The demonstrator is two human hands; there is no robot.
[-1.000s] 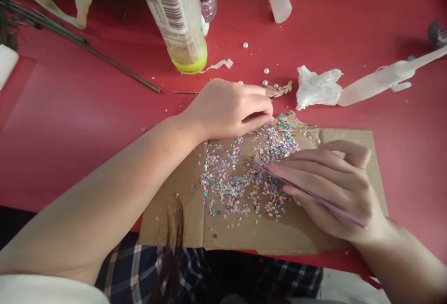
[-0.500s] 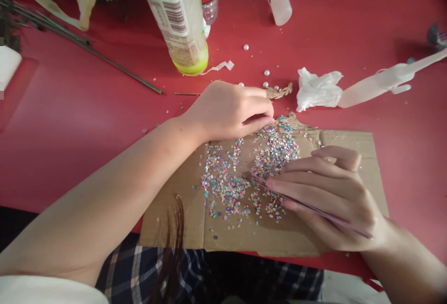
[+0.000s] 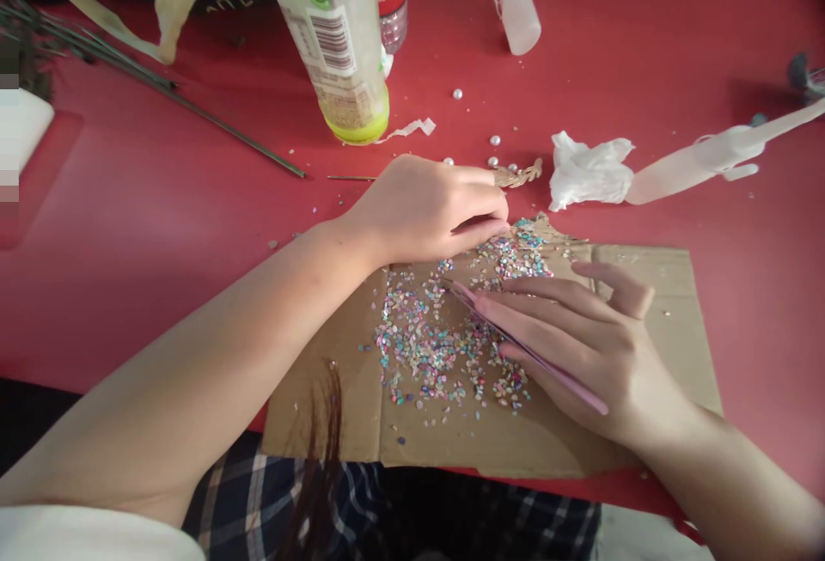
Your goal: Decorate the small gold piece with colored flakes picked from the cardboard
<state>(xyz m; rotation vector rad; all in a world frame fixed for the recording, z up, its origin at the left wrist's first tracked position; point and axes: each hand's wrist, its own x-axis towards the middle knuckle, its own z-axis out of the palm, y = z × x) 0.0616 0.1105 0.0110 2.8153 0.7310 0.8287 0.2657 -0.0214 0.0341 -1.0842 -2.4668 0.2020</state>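
Pink tweezers (image 3: 555,369), and we've got them slanting over the middle of the cardboard (image 3: 674,372), R hand (image 3: 599,355) pinching the shaft betw. thumb and fingers, rear end lying along the palm side, fine tips aimed toward the cardboard's far edge. Tips look v. close to the chips (image 3: 431,355) strewn over the cardboard's middle, tho we can't tell if they touch or if anything's nipped. L hand (image 3: 438,209): fingers bent and drawn together at the cardboard's far edge, fingertips right by a dense patch of chips; whether they grip anything we can't tell, the hand itself blocks our view.

Handling-wise, we'd call the tweezers light, prob. thin springy metal, stiff lengthwise, a bit smooth under the fingers; best hold is approx. midway, where a small squeeze shuts the tips w/o twisting. Chips are another matter: tiny, flat, near weightless, poss. brittle, apt to skid or flick off, so we'd take each by opposite edges w/ min. pressure.

Just beyond the cardboard's far edge we spot loose pearls (image 3: 494,140), likely to roll at a nudge, a gold leaf-shaped piece (image 3: 523,173), and crumpled tissue (image 3: 589,170), soft stuff, touching a squeeze bottle (image 3: 676,166).
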